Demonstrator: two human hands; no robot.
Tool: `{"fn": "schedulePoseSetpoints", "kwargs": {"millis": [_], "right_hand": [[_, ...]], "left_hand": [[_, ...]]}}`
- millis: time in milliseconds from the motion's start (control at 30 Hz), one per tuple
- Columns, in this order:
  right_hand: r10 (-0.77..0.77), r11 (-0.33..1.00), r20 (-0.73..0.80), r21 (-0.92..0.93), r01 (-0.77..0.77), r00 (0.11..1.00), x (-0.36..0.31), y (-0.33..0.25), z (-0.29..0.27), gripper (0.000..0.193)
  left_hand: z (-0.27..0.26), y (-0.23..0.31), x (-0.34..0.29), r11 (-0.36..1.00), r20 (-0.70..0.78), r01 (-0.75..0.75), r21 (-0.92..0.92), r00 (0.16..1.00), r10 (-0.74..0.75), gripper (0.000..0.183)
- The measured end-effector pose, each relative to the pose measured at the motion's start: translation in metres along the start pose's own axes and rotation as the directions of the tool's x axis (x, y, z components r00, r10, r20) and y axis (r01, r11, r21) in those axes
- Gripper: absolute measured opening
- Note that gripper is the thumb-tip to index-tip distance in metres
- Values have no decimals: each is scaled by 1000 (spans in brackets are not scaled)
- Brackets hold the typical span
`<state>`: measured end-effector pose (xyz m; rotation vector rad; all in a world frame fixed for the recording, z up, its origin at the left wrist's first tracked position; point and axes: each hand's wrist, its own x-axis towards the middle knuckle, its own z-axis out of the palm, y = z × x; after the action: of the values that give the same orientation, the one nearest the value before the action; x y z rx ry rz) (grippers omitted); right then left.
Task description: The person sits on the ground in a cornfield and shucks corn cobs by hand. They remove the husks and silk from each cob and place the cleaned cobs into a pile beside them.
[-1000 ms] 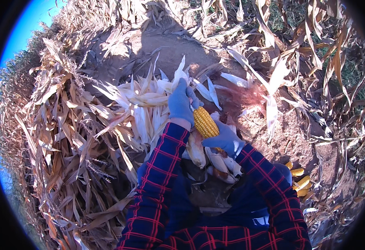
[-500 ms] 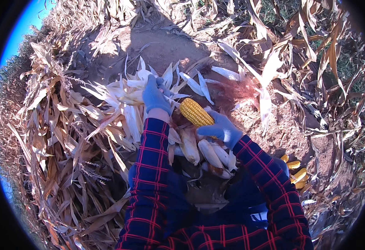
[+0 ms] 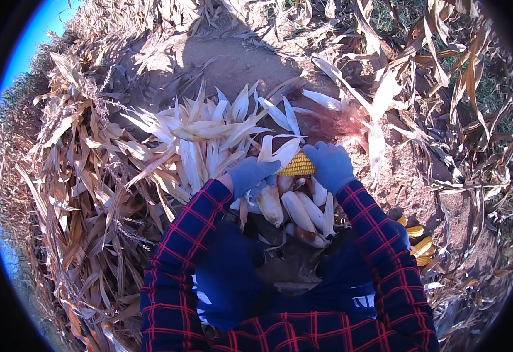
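Note:
Both hands wear pale grey-blue gloves and meet at a yellow corn cob point(image 3: 297, 165) with bare kernels. My right hand point(image 3: 330, 165) is closed around the cob's right end, hiding that part. At its left end, my left hand point(image 3: 252, 175) is closed, with pale husk leaves point(image 3: 280, 151) rising from beside its fingers; the exact grip under the fingers is hidden. Just below the hands lie several corn ears in pale husks point(image 3: 299, 212). A heap of stripped white husks point(image 3: 201, 132) spreads beyond my left hand.
Dry corn stalks point(image 3: 98, 199) are piled tall along the left. Several bare yellow cobs point(image 3: 422, 246) lie on the ground beyond my right forearm. An opened husk with reddish silk point(image 3: 353, 126) rests on the soil farther out, and dry leaves border the right side.
My left hand has left the husk heap and come down and right to the cob's left end. My right hand has shifted slightly up and right, and the cob now lies more level.

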<state>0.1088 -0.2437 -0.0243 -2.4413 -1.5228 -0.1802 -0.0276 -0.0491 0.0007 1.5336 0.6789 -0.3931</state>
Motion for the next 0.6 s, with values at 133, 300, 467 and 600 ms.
{"fn": "schedulePoseSetpoints", "kwargs": {"millis": [133, 300, 467, 600], "right_hand": [[210, 963, 192, 128, -237, 958, 4, 10, -10, 33], [355, 894, 364, 137, -426, 861, -1, 25, -26, 43], [450, 871, 534, -85, -484, 716, -21, 62, -44, 58], [503, 835, 591, -145, -531, 630, -67, 107, -62, 61]], "left_hand": [[-38, 9, -12, 905, -255, -202, -374, 961, 109, 27], [-147, -39, 11, 646, -894, -723, -246, 426, 136, 65], [-185, -78, 1, 952, -977, -285, -114, 203, -56, 72], [-201, -89, 1, 997, -985, -29, 69, 159, 73, 64]]}}
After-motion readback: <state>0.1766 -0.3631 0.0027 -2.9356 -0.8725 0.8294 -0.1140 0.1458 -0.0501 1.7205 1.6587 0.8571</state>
